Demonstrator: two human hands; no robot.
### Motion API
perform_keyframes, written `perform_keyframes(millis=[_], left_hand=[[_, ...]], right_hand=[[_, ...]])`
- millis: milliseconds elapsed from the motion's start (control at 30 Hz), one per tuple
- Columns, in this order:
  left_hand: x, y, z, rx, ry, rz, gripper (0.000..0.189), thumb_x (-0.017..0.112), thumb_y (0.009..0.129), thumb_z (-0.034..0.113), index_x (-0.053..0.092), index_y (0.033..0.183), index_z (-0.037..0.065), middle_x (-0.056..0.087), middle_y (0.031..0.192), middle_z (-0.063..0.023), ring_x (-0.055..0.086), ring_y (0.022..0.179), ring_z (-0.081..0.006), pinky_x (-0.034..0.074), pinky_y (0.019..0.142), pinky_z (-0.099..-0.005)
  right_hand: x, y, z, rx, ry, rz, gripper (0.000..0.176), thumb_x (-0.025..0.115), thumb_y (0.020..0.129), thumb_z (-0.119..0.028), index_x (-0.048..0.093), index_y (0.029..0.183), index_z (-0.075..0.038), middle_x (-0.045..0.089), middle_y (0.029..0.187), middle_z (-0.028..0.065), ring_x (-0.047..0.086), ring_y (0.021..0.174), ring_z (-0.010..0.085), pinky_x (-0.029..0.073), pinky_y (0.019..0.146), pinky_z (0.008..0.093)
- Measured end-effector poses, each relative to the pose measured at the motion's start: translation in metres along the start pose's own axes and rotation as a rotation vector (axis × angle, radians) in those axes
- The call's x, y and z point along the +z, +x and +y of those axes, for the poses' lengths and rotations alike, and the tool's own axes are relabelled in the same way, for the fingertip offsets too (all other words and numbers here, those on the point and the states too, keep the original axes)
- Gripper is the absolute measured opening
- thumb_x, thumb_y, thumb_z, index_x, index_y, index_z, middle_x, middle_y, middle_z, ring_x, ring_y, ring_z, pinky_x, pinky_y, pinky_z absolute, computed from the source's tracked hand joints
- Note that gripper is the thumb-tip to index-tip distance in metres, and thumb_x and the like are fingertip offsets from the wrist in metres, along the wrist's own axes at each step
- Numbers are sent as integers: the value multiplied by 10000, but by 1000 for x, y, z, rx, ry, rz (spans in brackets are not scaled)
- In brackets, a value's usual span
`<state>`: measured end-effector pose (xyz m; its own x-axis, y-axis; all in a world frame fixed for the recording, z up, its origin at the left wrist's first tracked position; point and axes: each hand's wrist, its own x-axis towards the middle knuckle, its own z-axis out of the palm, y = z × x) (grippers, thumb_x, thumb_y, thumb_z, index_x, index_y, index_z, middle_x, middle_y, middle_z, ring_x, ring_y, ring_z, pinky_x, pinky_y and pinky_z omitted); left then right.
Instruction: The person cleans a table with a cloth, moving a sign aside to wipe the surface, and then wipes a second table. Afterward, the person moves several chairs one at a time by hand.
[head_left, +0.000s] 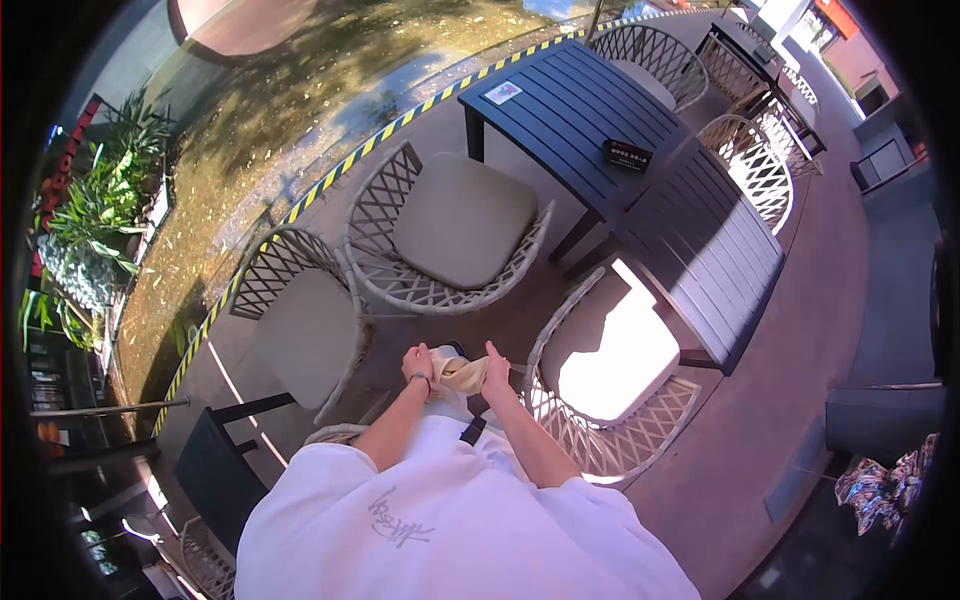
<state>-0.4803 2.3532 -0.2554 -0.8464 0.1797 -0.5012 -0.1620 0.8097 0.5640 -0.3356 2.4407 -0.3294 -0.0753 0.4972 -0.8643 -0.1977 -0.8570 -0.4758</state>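
Observation:
A cream-coloured cloth (pixel 459 372) is stretched and twisted between my two hands, just in front of my body. Its left end is in my left hand (pixel 418 363), which is closed round it, with a dark band on that wrist. My right hand (pixel 494 370) grips the other end, its thumb pointing up. Beyond them stands a white woven chair with a beige cushion (pixel 465 220). Nearest to my right hand is another woven chair, its cushion (pixel 615 350) partly in bright sun.
Two dark slatted tables (pixel 575 110) (pixel 705 245) stand ahead to the right; a black sign (pixel 628 154) lies on one. A woven chair (pixel 305 325) and a dark table (pixel 222 475) are at the left. Yellow-black tape (pixel 345 165) edges the floor beside water.

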Motion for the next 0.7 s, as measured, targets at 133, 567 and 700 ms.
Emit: perform_keyframes(millis=[133,567,700], left_hand=[[-33,32,131,15,57,42,493,630,835,528,684,998,66,708,982,-175,661,960,-368,501,827,-441],[-77,361,239,299,458,124,539,705,813,409,545,1234,113,705,989,-181,679,931,-376,534,794,-487],[-106,429,246,228,823,-51,530,703,797,448,642,1090,11,690,1020,-217,675,950,-378,539,819,-481]], right_hand=[[96,-17,-34,-487,-392,-19,533,630,852,-106,332,1287,-25,498,1104,141,554,985,257,469,884,380],[101,128,-126,-625,-954,396,602,708,837,-306,422,1202,78,558,1147,285,598,1008,405,492,842,453],[121,175,-133,-505,-990,699,416,606,914,-301,501,1097,57,634,949,289,616,925,459,474,811,522]])
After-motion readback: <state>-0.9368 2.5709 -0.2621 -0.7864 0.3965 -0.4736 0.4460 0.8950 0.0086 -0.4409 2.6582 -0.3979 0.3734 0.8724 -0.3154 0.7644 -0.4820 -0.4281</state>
